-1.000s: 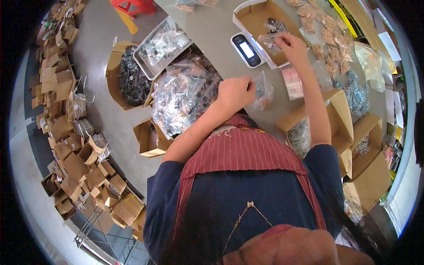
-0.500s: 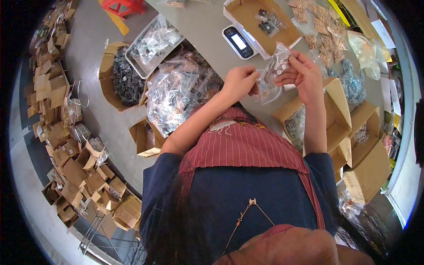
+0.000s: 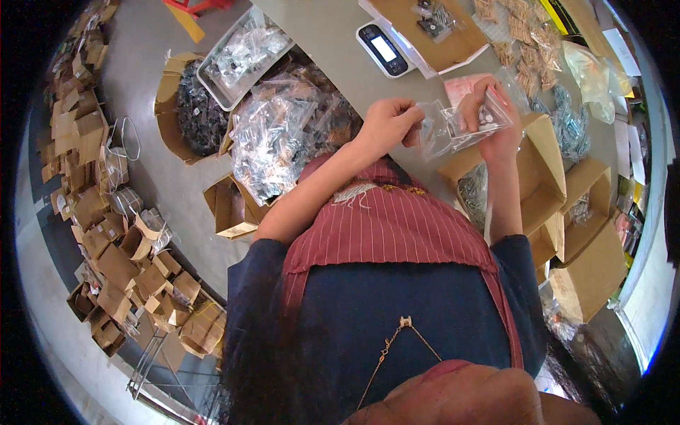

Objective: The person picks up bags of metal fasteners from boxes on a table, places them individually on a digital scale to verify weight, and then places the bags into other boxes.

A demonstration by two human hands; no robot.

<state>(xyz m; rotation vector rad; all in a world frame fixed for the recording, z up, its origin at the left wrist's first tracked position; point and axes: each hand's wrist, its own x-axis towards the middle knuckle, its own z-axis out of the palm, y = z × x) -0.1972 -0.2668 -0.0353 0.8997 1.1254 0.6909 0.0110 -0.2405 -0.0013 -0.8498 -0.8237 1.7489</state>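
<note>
Clear bag: a small see-through bag (image 3: 438, 134) raised over the table (image 3: 322, 32), between the two hands; small metal parts and pale round pieces show through the plastic at its 2 o'clock end. Whether this is one bag or two overlapping is hard to tell.
Left hand: at the bag's 9 o'clock edge (image 3: 391, 127); fingers curled in, thumb and fingertips nearly together, pinching the plastic.
Right hand: at the bag's 2 o'clock end (image 3: 492, 120); fingers bent around it, partly closed, gripping the end with the parts; some fingertips are hidden.
Pink paper: just beyond the bag at 12 o'clock (image 3: 459, 86), flat on the table.
Shallow box: open cardboard, near 12 o'clock (image 3: 464, 53), small bagged parts inside.
Scale: between 10 and 11 o'clock (image 3: 382, 48), white and black with a lit screen, beside the shallow box.
Wooden pegs: many small packs toward 1 o'clock (image 3: 528, 53).
White plastic bag: 2 o'clock (image 3: 591, 78), crumpled.
Deep carton: 4 o'clock (image 3: 544, 159), open, bagged parts within.
Pile of filled bags: 9 o'clock (image 3: 273, 142), past the table edge.
Metal tray: toward 10 o'clock (image 3: 212, 91), loaded with clear packs.
Round-sided carton: farther out at 9 o'clock (image 3: 166, 92), holding black pieces.
Apron: 7 o'clock (image 3: 397, 227), red with thin stripes, on the person.
</note>
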